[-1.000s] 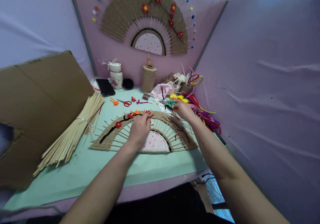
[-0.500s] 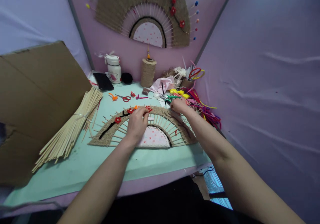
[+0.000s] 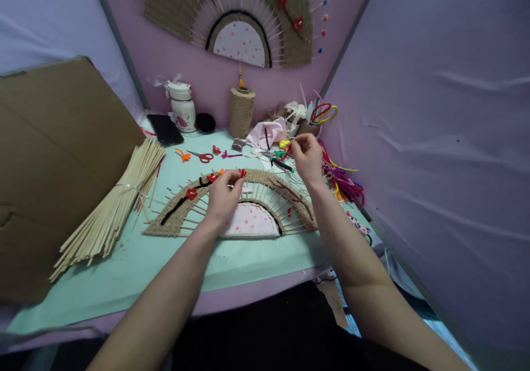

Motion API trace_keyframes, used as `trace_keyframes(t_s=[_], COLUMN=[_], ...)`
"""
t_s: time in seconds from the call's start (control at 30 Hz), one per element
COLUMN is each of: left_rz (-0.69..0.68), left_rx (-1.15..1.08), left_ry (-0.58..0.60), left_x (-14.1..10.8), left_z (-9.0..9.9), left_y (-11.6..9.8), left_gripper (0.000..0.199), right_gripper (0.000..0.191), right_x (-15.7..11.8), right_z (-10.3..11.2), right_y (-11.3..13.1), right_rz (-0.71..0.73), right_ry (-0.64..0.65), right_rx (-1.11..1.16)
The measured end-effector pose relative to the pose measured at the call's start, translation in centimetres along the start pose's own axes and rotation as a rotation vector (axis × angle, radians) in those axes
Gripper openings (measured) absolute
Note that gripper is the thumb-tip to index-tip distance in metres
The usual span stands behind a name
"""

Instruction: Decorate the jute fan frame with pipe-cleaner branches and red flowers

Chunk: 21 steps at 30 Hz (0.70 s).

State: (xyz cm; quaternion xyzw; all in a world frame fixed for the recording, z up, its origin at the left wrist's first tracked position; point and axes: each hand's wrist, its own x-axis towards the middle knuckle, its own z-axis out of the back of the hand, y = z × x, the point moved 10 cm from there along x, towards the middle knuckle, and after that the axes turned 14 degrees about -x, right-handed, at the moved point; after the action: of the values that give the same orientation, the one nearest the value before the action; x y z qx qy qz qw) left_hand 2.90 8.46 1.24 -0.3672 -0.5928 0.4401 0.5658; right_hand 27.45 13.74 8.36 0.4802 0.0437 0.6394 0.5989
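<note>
A fan-shaped panel of woven twine on thin sticks lies on the table, with a spotted half-round centre. My left hand rests over its upper middle, thumb and forefinger closed at a small red flower. More red flowers sit along a black strip on the left of the panel. My right hand is raised above the panel's far right, pinching a short red pipe cleaner piece. Below its fingers lie pliers with green and black handles.
A bundle of thin sticks lies at left beside a cardboard sheet. Red scissors, a twine spool, a white bottle and a phone are farther back. Colourful pipe cleaners lie at right.
My right hand has come up from beside the pliers, now holding the red piece, and the pliers lie uncovered. My left hand stays at the panel's top. The view has shifted slightly.
</note>
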Motion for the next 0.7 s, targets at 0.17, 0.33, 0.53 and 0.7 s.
trace_keyframes(t_s=[0.17,0.33,0.53,0.7], left_rz=[0.299,0.290,0.115,0.064], left_rx=[-0.435,-0.368,-0.151,-0.075], left_ry=[0.048,0.058,0.083,0.115], left_x=[-0.1,-0.3,-0.2,-0.3], left_z=[-1.3,-1.2,-0.9,-1.2], left_y=[2.8,2.2,0.5,0.1], left_gripper=[0.025,0.020,0.016,0.021], right_gripper=[0.024,0.020,0.023,0.034], right_x=[-6.0,-8.3,-8.8,-8.9], right_z=[-5.8,-8.0,-8.5,-8.1], right_y=[3.0,3.6,2.5,2.4], right_rz=[-0.155,-0.200,-0.229,-0.233], right_ry=[0.464,0.519,0.462,0.404], right_rx=[0.390,0.496,0.525,0.531])
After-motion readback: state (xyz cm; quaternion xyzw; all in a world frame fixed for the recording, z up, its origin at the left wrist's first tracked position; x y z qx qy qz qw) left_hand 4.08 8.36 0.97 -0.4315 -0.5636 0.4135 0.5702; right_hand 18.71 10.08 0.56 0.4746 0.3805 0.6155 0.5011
